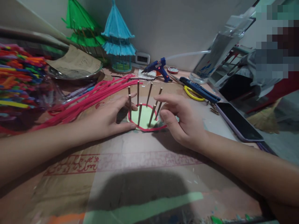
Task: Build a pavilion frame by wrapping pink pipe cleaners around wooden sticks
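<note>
The left hand (pixel 106 115) is spread wide around the left side of a pale green base (pixel 145 116), its thumb at the front edge and its fingers reaching behind. The base lies flat on the tabletop (pixel 149 146), between the two hands, with thin brown sticks (pixel 140 115) standing in a ring on it. A red strip (pixel 146 129) runs along the edge of the base and on toward the right hand (pixel 188 121). That hand is bent just beside the sticks on the right, with a narrow grip between thumb and forefinger; whether it holds the strip, I cannot tell

Beyond the left hand lies a bundle of loose red strips (pixel 84 107), and further left a heap of colourful strips (pixel 17 77). Behind the base, a blue glue gun (pixel 156 66) with a small red light stands near a little clock (pixel 142 58). Two little towers, one green (pixel 81 20) and one light blue (pixel 119 28), stand at the back by the wall. Off to the right are a clear bottle (pixel 206 59), a dark blue tool (pixel 201 90) with a yellow handle near it, and a phone (pixel 239 121), lying screen up
</note>
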Available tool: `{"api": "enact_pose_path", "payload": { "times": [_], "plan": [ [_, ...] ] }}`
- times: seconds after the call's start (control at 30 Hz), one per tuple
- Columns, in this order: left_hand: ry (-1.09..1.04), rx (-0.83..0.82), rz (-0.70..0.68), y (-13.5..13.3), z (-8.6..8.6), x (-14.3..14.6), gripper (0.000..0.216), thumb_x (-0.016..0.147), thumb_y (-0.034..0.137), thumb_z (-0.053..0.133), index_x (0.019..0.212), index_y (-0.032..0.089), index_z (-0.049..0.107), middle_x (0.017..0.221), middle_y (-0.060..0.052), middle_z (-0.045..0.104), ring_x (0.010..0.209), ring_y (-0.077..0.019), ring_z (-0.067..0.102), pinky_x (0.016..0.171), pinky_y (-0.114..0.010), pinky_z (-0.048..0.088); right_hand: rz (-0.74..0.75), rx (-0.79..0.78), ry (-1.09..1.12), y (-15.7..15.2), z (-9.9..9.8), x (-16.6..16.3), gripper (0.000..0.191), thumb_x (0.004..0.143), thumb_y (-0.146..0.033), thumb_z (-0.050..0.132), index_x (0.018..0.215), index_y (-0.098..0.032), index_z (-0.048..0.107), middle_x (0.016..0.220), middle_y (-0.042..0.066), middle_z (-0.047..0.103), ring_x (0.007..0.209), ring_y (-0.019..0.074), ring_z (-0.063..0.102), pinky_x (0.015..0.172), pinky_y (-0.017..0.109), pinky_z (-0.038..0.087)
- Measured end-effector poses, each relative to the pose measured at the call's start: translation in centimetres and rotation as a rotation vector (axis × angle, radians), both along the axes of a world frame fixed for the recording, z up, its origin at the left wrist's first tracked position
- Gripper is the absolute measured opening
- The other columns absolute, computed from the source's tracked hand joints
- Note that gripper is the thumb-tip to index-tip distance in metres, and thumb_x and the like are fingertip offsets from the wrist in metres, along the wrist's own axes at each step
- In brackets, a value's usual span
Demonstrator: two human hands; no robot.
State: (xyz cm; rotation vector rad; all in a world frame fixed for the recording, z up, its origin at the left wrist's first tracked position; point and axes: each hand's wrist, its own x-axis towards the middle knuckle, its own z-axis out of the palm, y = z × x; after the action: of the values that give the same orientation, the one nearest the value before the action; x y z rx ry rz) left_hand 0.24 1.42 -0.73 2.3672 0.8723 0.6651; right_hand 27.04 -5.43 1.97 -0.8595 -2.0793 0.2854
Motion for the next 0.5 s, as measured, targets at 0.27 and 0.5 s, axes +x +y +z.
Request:
{"api": "enact_pose_path", "payload": {
  "times": [0.27,0.5],
  "plan": [
    [-0.001,0.005,0.019,-0.16,0.26,0.12,0.046,0.09,0.055,0.074,0.124,0.026,0.065,0.135,-0.011,0.069,0.132,-0.035,0.064,0.116,-0.055,0.049,-0.002,0.108,-0.095,-0.16,0.22,0.0,0.027,0.108,-0.02,0.052,0.134,-0.022,0.059,0.084,-0.002,0.068,0.069,0.0133,0.065,0.067,0.027,0.053],
    [-0.003,0.023,-0.004,0.03,-0.13,0.09,0.05,0.092,0.053,0.073,0.132,0.026,0.061,0.135,-0.011,0.069,0.128,-0.0327,0.066,0.115,-0.052,0.049,0.007,0.139,-0.124,-0.14,0.26,0.2,0.036,0.108,-0.018,0.051,0.142,-0.024,0.057,0.082,-0.002,0.07,0.066,0.014,0.064,0.067,0.028,0.054]
  ]
}}
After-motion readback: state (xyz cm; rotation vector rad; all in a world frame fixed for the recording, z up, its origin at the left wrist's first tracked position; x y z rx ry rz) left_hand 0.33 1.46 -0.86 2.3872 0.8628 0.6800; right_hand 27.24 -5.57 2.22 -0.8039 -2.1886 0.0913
